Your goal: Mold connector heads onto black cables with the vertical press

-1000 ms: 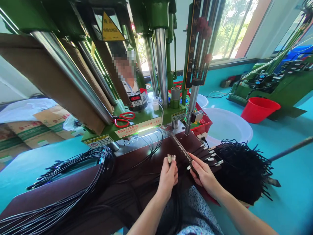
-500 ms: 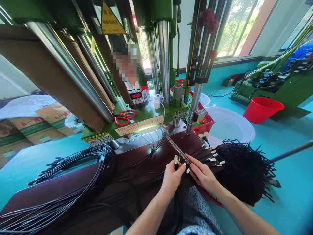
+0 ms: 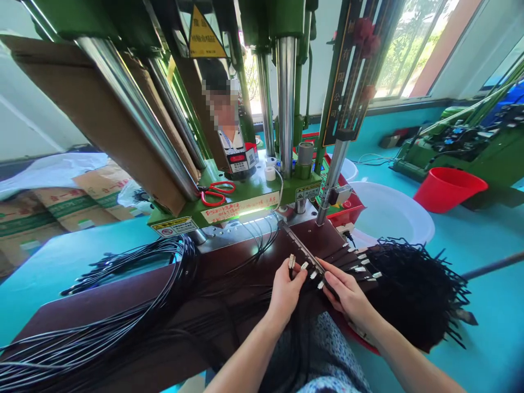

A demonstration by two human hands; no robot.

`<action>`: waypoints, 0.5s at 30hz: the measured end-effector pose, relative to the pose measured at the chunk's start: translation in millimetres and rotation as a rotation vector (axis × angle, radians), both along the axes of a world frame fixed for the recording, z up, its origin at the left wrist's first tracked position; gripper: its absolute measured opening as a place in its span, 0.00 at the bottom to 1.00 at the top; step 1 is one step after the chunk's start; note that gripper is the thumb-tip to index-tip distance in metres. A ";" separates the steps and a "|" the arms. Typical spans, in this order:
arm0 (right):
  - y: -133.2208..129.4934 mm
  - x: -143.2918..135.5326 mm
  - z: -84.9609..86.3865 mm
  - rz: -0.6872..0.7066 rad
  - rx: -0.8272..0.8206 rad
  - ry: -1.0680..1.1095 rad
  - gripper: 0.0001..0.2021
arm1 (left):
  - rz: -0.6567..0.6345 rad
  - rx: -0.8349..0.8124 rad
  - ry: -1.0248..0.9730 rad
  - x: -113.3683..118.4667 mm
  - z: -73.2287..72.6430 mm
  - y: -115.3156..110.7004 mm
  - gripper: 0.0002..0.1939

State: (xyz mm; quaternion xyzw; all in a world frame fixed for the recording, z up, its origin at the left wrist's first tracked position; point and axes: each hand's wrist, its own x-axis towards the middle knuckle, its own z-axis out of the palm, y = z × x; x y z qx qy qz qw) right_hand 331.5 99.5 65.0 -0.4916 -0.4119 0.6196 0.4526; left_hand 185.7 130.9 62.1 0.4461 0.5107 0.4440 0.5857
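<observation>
My left hand (image 3: 284,292) has its fingers pinched on a small metal connector (image 3: 291,261) at the end of a thin black cable, holding it upright just above the dark brown worktop (image 3: 123,305). My right hand (image 3: 347,292) lies just beside it, fingers pressed down on the near end of a long slotted metal fixture bar (image 3: 301,248) that runs diagonally toward the green moulding press (image 3: 245,202). More connector tips (image 3: 362,266) lie fanned out in a row to the right of the bar, their cables trailing into a black bundle (image 3: 413,295).

I judge the connector to be light, rigid and small enough to slip or twist between the fingers, so the hold belongs on its metal shell, close to where the cable enters. The cable itself looks limp and springy; pulling on it would drag the tip off line. A thick loop of black cables (image 3: 164,273) lies at the left, and red scissors (image 3: 216,191) rest on the press ledge.
</observation>
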 end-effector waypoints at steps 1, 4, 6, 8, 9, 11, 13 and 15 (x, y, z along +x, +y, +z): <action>0.3 -0.2 0.3 0.006 0.002 -0.001 0.32 | 0.006 0.051 0.034 0.3 -1.5 0.5 0.13; 1.1 0.4 0.2 0.034 0.004 -0.010 0.33 | 0.016 0.096 0.078 0.0 -3.7 1.4 0.12; 1.7 1.7 -0.8 0.051 0.011 -0.015 0.32 | 0.004 0.057 0.071 -0.9 -3.7 1.6 0.12; 2.3 2.7 -1.8 0.070 0.021 -0.018 0.33 | -0.013 0.014 0.055 -1.9 -3.7 1.6 0.12; 2.5 2.9 -2.2 0.078 0.024 -0.020 0.33 | -0.021 0.000 0.048 -2.2 -3.8 1.6 0.13; 2.6 2.5 -3.1 0.086 0.035 -0.033 0.34 | -0.029 -0.015 0.034 -2.3 -4.4 1.8 0.13; 2.2 1.3 -4.2 0.087 0.053 -0.069 0.34 | -0.032 -0.022 0.019 -1.8 -4.8 1.9 0.13; 1.3 0.0 -5.4 0.086 0.076 -0.111 0.33 | -0.031 -0.038 0.001 -0.8 -3.7 2.0 0.13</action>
